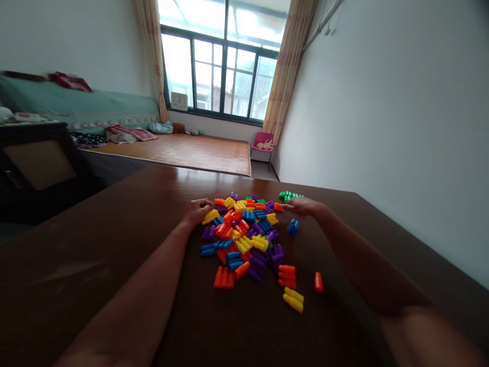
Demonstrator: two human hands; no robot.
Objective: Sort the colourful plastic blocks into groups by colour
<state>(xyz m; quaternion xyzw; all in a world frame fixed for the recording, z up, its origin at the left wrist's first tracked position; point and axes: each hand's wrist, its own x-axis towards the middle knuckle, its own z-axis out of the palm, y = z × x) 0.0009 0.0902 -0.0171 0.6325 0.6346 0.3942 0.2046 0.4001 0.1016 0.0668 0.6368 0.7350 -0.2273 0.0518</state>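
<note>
A pile of plastic building pieces, each shaped like joined finger-like tubes, lies on the brown table point(114, 265). They are orange, yellow, blue, purple and green. My left hand point(197, 210) rests at the pile's left edge, fingers loosely bent, beside a yellow piece point(210, 217); nothing shows in it. At the far right of the pile, my right hand point(304, 206) reaches left with fingers stretched out. Their tips are at a small orange piece point(278, 207); whether they touch it is unclear. Just behind that hand sit green pieces point(290, 195), partly hidden. A blue piece point(293, 227) lies in front of it.
Nearer to me lie a single orange piece point(318, 281), a yellow piece point(293, 299) and an orange piece point(287, 276). Beyond the table are a mat-covered bed point(198, 150), a pink chair point(263, 138) and a window. A dark cabinet point(38, 163) stands left; a wall rises right.
</note>
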